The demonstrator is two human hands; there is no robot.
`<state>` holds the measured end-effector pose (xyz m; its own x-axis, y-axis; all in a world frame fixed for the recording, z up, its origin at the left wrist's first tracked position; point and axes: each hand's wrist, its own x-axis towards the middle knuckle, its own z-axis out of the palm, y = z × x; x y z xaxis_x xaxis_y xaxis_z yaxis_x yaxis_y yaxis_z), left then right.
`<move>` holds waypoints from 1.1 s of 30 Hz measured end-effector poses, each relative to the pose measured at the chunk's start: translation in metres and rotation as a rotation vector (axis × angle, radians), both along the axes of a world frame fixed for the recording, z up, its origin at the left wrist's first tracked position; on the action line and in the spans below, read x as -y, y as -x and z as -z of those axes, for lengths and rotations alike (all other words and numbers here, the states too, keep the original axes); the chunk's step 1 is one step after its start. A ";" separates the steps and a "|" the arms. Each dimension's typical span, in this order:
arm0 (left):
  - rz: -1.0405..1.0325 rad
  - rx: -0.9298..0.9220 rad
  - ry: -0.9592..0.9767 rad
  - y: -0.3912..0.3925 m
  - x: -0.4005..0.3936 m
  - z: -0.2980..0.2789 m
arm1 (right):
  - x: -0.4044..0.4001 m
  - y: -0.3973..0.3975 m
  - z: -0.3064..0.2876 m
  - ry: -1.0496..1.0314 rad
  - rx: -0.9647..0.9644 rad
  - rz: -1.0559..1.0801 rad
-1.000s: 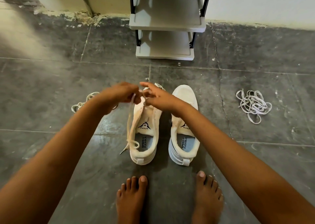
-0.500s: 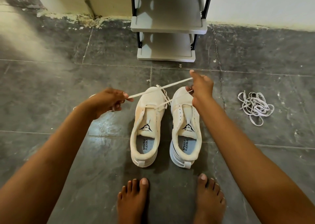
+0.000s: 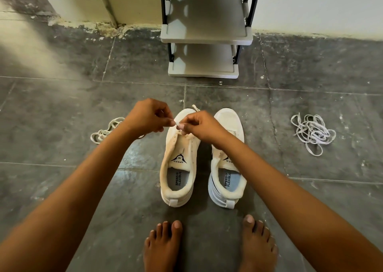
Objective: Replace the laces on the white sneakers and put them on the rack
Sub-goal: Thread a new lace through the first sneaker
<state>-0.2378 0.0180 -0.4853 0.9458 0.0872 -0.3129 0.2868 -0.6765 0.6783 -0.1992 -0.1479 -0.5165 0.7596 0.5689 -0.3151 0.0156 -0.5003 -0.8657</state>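
Loose lace, left [image 3: 107,129]: tangled on the dark tiled floor [image 3: 51,110], partly hidden behind the left forearm.
Left hand [image 3: 148,116]: above the toe of the left sneaker, fingers curled, thumb and forefinger pinching a white lace end [image 3: 177,123].
Left sneaker [image 3: 179,164]: upright on the floor, toe toward the rack, just beside its pair.
Right hand [image 3: 200,124]: fingertips meeting the left hand's, fingers curled, pinching the same lace end.
Right sneaker [image 3: 228,168]: upright, heel near 2 bare feet [image 3: 209,249].
Rack [image 3: 205,31]: 2 grey shelves visible, against the wall beyond the sneakers.
Loose lace, right [image 3: 313,133]: heaped on the floor, well apart from the shoes.
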 end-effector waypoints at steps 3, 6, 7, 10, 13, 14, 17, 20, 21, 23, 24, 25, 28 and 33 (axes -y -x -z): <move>-0.047 -0.032 0.122 0.005 -0.008 0.002 | 0.016 -0.009 0.000 0.064 0.010 0.052; -0.001 -0.108 0.149 0.005 -0.010 0.001 | 0.025 -0.014 -0.003 0.184 0.030 0.024; 0.044 -0.145 0.132 0.005 -0.010 0.000 | 0.025 -0.014 -0.004 0.266 0.049 -0.009; 0.095 -0.194 0.081 0.003 -0.006 -0.001 | 0.025 -0.014 -0.004 0.509 0.132 -0.059; 0.021 -0.097 -0.100 0.001 0.000 0.002 | 0.023 -0.011 -0.001 0.703 0.257 -0.138; 0.025 -0.069 -0.158 0.001 0.002 0.004 | 0.022 -0.009 0.001 0.716 0.340 -0.167; 0.075 -0.022 -0.112 0.001 0.009 0.007 | 0.012 -0.001 0.005 0.399 0.364 -0.180; 0.113 -0.014 -0.077 0.001 0.010 0.005 | 0.000 0.008 0.012 0.023 0.048 0.015; 0.096 -0.006 -0.070 0.001 0.010 0.005 | -0.001 0.010 0.015 -0.044 -0.010 0.096; 0.017 -0.031 -0.023 0.003 0.009 0.010 | -0.001 0.012 0.024 -0.117 -0.092 0.227; -0.010 -0.070 -0.018 0.005 0.008 0.014 | -0.001 0.013 0.028 -0.139 -0.144 0.284; -0.012 -0.131 -0.042 0.007 0.009 0.019 | 0.000 0.014 0.032 -0.155 -0.200 0.338; 0.040 -0.288 -0.173 0.017 0.017 0.041 | -0.001 0.017 0.041 -0.121 -0.246 0.405; -0.174 -0.099 -0.155 0.026 0.022 0.062 | -0.006 0.020 0.049 -0.041 -0.132 0.362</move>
